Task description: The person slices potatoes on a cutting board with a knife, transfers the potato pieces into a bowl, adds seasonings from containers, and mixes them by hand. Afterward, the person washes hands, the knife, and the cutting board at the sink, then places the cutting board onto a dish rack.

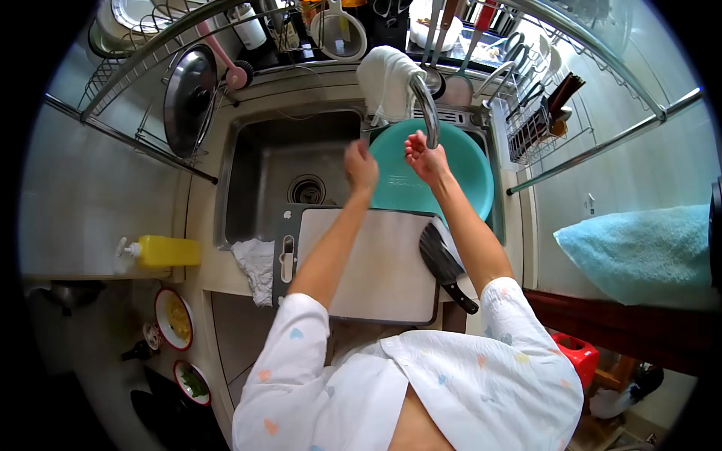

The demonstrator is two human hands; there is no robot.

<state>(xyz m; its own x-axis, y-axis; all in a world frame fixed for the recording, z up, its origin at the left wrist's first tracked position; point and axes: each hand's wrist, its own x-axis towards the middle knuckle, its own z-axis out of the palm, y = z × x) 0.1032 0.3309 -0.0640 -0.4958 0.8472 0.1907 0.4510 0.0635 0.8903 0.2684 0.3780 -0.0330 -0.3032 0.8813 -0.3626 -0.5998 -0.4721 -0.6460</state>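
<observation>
My right hand (426, 156) is under the spout of the chrome faucet (426, 105), over the teal basin (466, 165), palm up with fingers slightly curled and nothing in it. To the left, at the basin's rim, my left hand (361, 167) is raised and blurred, its fingers bent; what they hold, if anything, is not visible. Below both forearms lies a cutting board (361, 263) across the sink's front edge. A cleaver (438, 254) with a black handle rests on the board's right side. A white cloth (387, 79) hangs over the faucet.
The left sink bowl (263, 165) has a drain. A crumpled rag (257, 267) and a yellow soap bottle (167, 251) are to the left. Wire racks hold a pan lid (189, 101) and utensils. A blue towel (647, 252) hangs right; two bowls of food (174, 319) are lower left.
</observation>
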